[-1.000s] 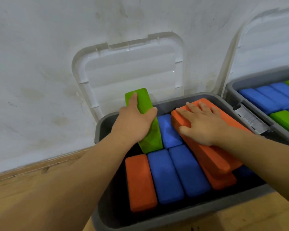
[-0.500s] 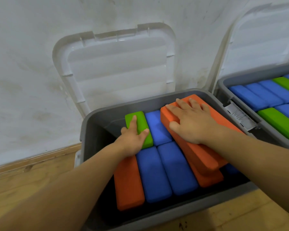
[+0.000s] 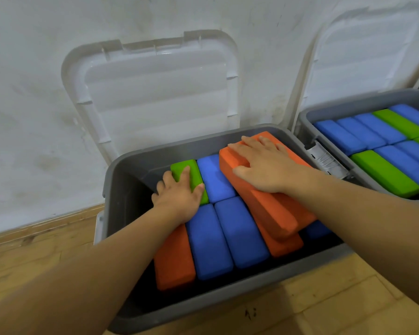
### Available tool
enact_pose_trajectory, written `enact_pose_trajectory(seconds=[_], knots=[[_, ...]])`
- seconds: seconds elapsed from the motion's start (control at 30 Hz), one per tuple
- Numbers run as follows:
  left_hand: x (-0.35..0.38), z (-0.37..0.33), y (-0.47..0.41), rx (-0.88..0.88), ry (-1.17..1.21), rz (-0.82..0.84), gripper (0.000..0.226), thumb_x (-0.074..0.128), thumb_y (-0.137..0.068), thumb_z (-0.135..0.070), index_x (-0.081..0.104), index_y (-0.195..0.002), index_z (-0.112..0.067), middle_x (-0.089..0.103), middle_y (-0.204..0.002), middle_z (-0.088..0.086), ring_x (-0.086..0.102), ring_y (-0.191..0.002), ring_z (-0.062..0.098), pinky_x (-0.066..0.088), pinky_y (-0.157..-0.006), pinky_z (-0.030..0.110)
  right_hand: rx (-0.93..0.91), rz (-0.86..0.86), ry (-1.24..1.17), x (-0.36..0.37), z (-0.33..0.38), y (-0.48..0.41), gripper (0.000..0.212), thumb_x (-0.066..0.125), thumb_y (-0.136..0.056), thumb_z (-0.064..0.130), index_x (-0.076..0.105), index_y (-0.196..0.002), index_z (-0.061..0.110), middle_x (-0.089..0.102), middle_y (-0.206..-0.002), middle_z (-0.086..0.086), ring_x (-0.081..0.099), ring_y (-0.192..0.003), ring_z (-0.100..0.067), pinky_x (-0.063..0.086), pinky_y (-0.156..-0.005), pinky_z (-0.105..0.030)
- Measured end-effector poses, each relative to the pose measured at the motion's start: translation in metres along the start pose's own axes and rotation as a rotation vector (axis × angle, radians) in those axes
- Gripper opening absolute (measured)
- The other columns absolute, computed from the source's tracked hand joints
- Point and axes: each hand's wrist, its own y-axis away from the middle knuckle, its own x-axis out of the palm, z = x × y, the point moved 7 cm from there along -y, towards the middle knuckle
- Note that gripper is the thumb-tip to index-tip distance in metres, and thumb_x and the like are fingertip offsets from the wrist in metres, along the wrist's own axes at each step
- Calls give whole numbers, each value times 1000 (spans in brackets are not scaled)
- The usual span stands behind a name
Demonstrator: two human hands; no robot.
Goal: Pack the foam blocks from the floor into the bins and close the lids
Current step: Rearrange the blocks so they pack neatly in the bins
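Packing is under way at the near grey bin (image 3: pixel 121 170), where a green foam block (image 3: pixel 186 171) is being pressed down into the back-left corner by the left hand (image 3: pixel 179 193). Its fingers are spread and straight on top of the block, and nothing is gripped. The right hand (image 3: pixel 264 165) is laid just as flat, fingers extended, on a tilted orange block (image 3: pixel 271 213) at the bin's right side. That block's far end is raised near the bin's back wall, and its near end is propped on a second orange block (image 3: pixel 286 245) lying askew beneath it. The middle of the bin is filled by blue blocks (image 3: pixel 240 233) set side by side, and a third orange block (image 3: pixel 174 262) is seen at the front left. The next move is judged to be the levelling of the tilted orange block, which probably requires the skewed block under it to be straightened first. Until both are seated below the rim, the bin's white lid (image 3: pixel 155 93), propped open against the wall behind it, is unlikely to close flush. To the right of the bin a second bin (image 3: pixel 307 114) is packed with rows of blue and green blocks, with its lid (image 3: pixel 363 56) likewise left open. Whether any blocks remain on the wooden floor (image 3: pixel 34 257) beyond the bin cannot be told.
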Motion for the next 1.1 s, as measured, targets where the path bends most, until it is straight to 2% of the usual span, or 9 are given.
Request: enact_pose_trajectory(seconds=[0.13,0.23,0.3,0.4,0.53,0.67,0.9,0.97,1.1], knots=[[-12,-45,21,277,124,-202,50,47,-99,-53,49,-142,-25,42,-146,5,36,-140,28,33,-114,42,107,-68,-49,-10,-35,10,69,43,-84,73,26,-149,58,7,-169,8,3,-155,-33,8,-120,-63],[-8,-80,47,407,474,-39,18,57,-101,-40,66,-111,-29,63,-110,-16,59,-110,4,39,-91,12,127,-11,-138,-4,-53,14,85,33,-72,83,23,-152,57,4,-170,3,11,-154,-34,15,-123,-54],[2,-87,56,384,670,125,5,62,-99,-40,62,-104,-38,66,-106,-27,61,-104,-8,42,-96,13,129,-7,-176,-5,-53,12,85,35,-72,83,24,-152,56,3,-170,4,15,-153,-35,19,-123,-52],[1,-90,66,401,854,260,27,64,-96,-44,64,-123,-41,67,-125,-22,59,-120,-4,42,-113,32,157,-30,-256,-7,-45,9,72,52,-84,72,31,-150,55,3,-169,6,19,-152,-35,24,-122,-51],[-27,-75,70,394,968,309,71,80,-84,-46,39,-141,-56,41,-153,-12,49,-135,7,52,-105,42,127,-126,-506,-21,-16,1,64,58,-92,60,38,-152,47,8,-169,1,23,-152,-27,25,-122,-43],[-80,-41,60,442,646,77,138,85,-53,-64,2,-161,-39,13,-165,-16,26,-149,8,36,-119,44,29,-222,-759,-27,33,-16,69,60,-92,52,37,-155,38,23,-166,-1,24,-152,-18,20,-125,-40],[-167,34,68,313,516,-535,81,87,-67,-53,48,-136,-35,46,-133,-9,53,-120,13,49,-102,34,-158,-136,-888,5,95,-34,83,67,-88,54,26,-158,37,34,-161,7,37,-144,-9,28,-121,-30],[-170,46,70,297,512,-599,64,85,-75,-46,56,-130,-33,49,-126,-10,52,-114,9,49,-101,34,-219,-159,-712,16,99,-33,84,63,-94,50,15,-161,34,26,-165,8,28,-148,-8,23,-120,-26],[-151,56,74,354,582,-558,60,85,-76,-43,60,-129,-32,53,-120,-16,55,-117,8,48,-103,32,-217,-101,-492,46,81,-29,104,43,-77,91,-9,-157,48,12,-168,13,16,-154,-11,22,-124,-40]])
